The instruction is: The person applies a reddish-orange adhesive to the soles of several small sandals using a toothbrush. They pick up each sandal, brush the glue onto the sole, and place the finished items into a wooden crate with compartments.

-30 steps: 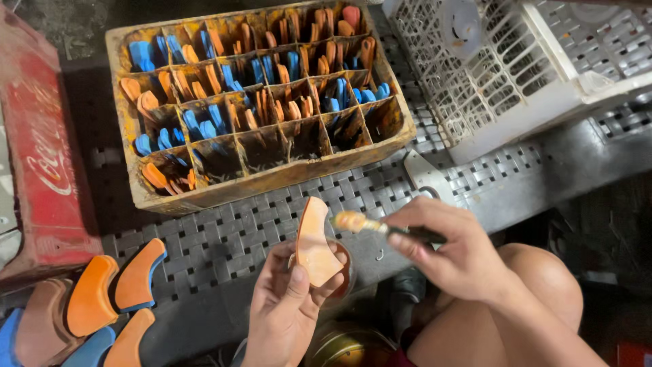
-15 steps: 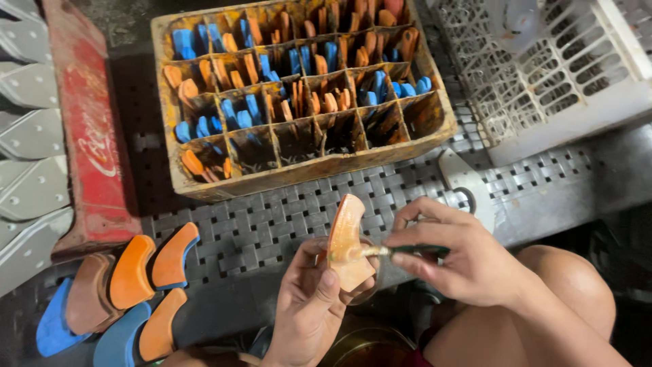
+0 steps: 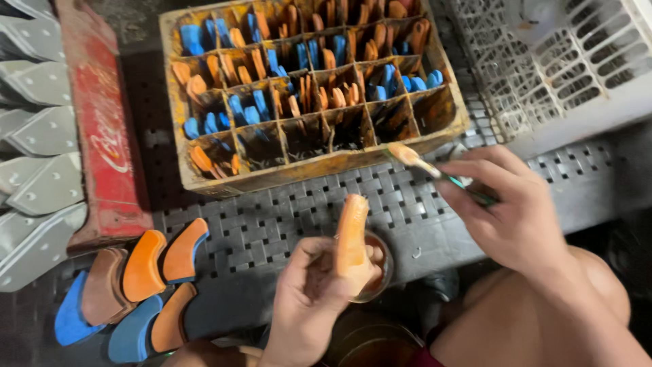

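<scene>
Behind the left hand [image 3: 305,299], a divided wooden crate [image 3: 309,166] beside a red crate [image 3: 102,129].

Open woven mat [image 3: 285,217] between divided crate [image 3: 305,170] and loose heel pieces [image 3: 136,285].

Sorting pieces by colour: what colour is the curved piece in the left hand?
Orange, seen in the head view: the curved piece held upright in the left hand.

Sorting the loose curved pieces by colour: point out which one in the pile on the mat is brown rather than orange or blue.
The brown piece, at the pile's left, between the far-left blue piece and the upper orange piece.
</scene>
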`<state>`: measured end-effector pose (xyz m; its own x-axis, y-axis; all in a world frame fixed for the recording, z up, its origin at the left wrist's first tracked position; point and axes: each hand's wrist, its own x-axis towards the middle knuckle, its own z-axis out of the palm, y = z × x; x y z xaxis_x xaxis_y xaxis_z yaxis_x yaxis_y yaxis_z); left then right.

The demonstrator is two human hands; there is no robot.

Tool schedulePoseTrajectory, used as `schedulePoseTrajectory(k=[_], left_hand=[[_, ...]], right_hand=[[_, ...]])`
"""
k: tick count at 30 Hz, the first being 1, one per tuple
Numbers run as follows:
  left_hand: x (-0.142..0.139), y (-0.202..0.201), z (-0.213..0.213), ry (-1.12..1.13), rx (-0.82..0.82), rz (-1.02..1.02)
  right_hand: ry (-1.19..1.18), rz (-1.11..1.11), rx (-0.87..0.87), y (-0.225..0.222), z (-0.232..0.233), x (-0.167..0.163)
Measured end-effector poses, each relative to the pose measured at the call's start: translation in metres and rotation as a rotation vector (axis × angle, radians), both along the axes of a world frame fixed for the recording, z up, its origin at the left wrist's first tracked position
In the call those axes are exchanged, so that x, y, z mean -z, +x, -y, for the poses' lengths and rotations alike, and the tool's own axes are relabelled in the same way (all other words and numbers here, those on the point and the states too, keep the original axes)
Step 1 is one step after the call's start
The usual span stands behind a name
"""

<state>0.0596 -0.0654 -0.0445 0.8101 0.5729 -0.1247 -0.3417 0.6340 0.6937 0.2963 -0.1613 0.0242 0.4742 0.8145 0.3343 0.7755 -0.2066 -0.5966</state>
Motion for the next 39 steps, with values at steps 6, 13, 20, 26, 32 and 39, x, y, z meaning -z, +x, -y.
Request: schedulePoseTrajectory(k=[6,13,20,26,32,39], left_hand=[[-0.004,0.005,-0.009,1.389,-0.298,-0.627],[0.009,0.008,-0.005,1.402,-0.312,-0.664],[0.017,0.007,-0.004,1.361,-0.388,-0.655],[0.012,0.004,-0.008,1.363,-0.397,-0.643],[0.006,0.004,-0.009,1.413,-0.369,-0.621],[0.002,0.003,-0.01,1.503,-0.347,-0.6]], right_hand=[[-0.127,-0.005,-0.073,-0.005,0.018,0.016],[-0.326,0.108,-0.143,-0.032,0.007,0.031],[-0.313,0.058,-0.033,-0.022,0.007,0.033],[-0.319,0.02,-0.204,-0.028,-0.002,0.034],[-0.216,0.193,-0.108,-0.007,-0.003,0.025],[-0.177,0.342,-0.051,0.006,0.007,0.031]])
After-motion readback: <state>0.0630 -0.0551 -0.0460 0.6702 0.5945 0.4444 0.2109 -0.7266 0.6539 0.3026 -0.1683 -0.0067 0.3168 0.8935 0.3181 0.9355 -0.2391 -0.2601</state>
